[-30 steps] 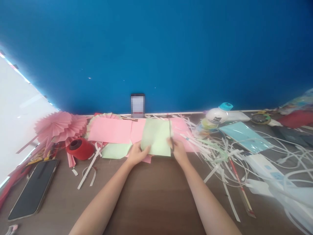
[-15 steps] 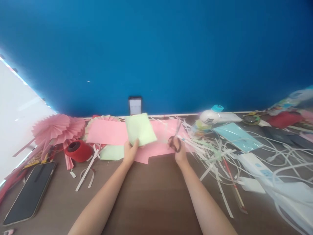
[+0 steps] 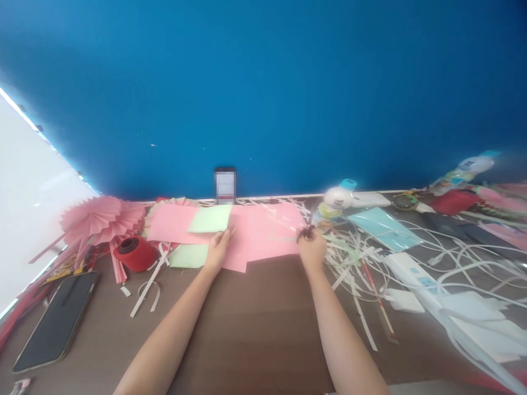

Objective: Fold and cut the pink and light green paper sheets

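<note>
My left hand (image 3: 217, 249) pinches the lower edge of a light green paper sheet (image 3: 210, 219), which lies flat over pink paper sheets (image 3: 263, 233) on the brown table (image 3: 255, 323). A black pair of scissors (image 3: 308, 226) is gripped in my right hand (image 3: 313, 251), blades pointing up and away, at the right edge of the pink sheets beside a heap of white paper strips (image 3: 354, 258). A second green sheet (image 3: 188, 255) lies left of my left hand.
Pink paper fans (image 3: 101, 216) and a red tape roll (image 3: 135, 252) sit at the left, with a phone (image 3: 55, 321) face up near the front left. Another phone (image 3: 225, 184) leans on the blue wall. A white bottle (image 3: 340, 198), teal paper (image 3: 382, 227) and white cables (image 3: 453, 274) fill the right.
My left hand has carried the green sheet left and laid it down on the pink paper. My right hand has moved right with the scissors, away from the sheet.
</note>
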Available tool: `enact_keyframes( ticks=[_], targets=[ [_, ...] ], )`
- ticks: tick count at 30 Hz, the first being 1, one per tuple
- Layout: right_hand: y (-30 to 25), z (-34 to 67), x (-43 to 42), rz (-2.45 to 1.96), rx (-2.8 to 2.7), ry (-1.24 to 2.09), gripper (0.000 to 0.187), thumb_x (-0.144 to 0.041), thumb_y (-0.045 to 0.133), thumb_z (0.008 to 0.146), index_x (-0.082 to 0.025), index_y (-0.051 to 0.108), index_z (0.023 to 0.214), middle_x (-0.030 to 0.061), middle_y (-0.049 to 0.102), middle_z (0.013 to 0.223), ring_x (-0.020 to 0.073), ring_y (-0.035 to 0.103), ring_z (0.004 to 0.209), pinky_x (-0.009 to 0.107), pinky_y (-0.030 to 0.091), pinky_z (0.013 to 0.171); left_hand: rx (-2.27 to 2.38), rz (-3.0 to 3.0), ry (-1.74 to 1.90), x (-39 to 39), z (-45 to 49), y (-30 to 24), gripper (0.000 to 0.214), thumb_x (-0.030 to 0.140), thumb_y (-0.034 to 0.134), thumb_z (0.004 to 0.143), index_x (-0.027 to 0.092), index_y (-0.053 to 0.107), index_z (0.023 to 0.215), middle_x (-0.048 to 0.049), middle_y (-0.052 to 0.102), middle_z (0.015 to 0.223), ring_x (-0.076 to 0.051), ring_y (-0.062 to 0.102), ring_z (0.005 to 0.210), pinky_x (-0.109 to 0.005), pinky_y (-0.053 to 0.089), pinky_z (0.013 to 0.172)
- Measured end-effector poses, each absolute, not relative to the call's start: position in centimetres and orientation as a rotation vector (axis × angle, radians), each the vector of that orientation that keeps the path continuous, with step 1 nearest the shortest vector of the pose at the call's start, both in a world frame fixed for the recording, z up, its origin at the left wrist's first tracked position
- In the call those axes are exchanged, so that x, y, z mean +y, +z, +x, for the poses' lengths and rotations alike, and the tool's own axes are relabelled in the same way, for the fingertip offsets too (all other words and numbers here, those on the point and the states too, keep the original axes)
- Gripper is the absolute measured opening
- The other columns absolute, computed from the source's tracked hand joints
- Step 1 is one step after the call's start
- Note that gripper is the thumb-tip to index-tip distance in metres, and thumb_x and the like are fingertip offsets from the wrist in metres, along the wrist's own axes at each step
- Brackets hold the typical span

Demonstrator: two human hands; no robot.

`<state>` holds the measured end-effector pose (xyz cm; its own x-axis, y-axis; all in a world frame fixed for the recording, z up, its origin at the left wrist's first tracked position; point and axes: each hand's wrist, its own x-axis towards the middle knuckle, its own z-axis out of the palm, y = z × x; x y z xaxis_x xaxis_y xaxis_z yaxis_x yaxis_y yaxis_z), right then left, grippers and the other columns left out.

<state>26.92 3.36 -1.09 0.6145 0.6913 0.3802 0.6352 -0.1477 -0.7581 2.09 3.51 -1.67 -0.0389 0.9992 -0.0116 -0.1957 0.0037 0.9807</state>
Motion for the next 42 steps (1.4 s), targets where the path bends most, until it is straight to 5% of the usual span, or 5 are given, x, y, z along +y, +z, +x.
enact_keyframes(
  ticks=[7,16,24,35,42],
  targets=[
    [-1.2,26.7,3.1,-1.708,-1.006,0.067,0.031,-0.045,0.051,0.070,-0.015,0.057,0.074,0.0016,0.053,0.055,0.0152,0.042,0.052,0.027,0.034,0.056,1.081,1.338,1.087,2.1,2.6,-0.2,0.035,0.044,0.051,0.075,0.013,0.062,0.086,-0.0083,0.066,0.081,-0.010,0.055,0.049,-0.024,0.045,0.052],
    [-2.0,26.3,3.5,-1.602,-0.897,0.143,0.033,-0.046,0.050,0.071,-0.015,0.058,0.077,0.0042,0.057,0.064,0.0164,0.047,0.057,0.026,0.037,0.059,1.436,1.669,0.756,3.8,9.9,1.7,0.014,0.017,0.052,0.069,0.014,0.063,0.077,-0.0096,0.065,0.084,-0.023,0.060,0.082,-0.032,0.044,0.073],
    [-1.7,26.1,3.1,-1.612,-0.924,0.154,0.027,-0.043,0.048,0.072,-0.016,0.055,0.072,0.0016,0.054,0.060,0.0150,0.044,0.053,0.026,0.036,0.057,1.877,1.794,0.532,7.9,15.8,0.4,0.023,0.027,0.053,0.071,0.010,0.056,0.086,-0.0220,0.050,0.107,-0.032,0.058,0.089,-0.037,0.043,0.070],
    [-1.6,25.1,3.0,-1.357,-1.064,0.558,0.029,-0.046,0.049,0.074,-0.017,0.049,0.068,0.0000,0.052,0.060,0.0142,0.048,0.057,0.025,0.038,0.055,1.145,1.381,1.147,6.0,13.0,-0.4,0.021,0.032,0.056,0.073,0.015,0.048,0.082,-0.0062,0.063,0.077,-0.017,0.063,0.068,-0.030,0.049,0.066],
    [-1.8,23.9,2.5,-1.369,-1.476,0.729,0.036,-0.049,0.048,0.075,-0.019,0.046,0.056,-0.0007,0.050,0.053,0.0141,0.046,0.052,0.025,0.036,0.053,0.976,1.191,1.276,3.3,9.5,-0.5,0.041,0.037,0.065,0.066,0.017,0.053,0.100,-0.0092,0.059,0.107,-0.017,0.064,0.074,-0.034,0.051,0.075]
  ],
)
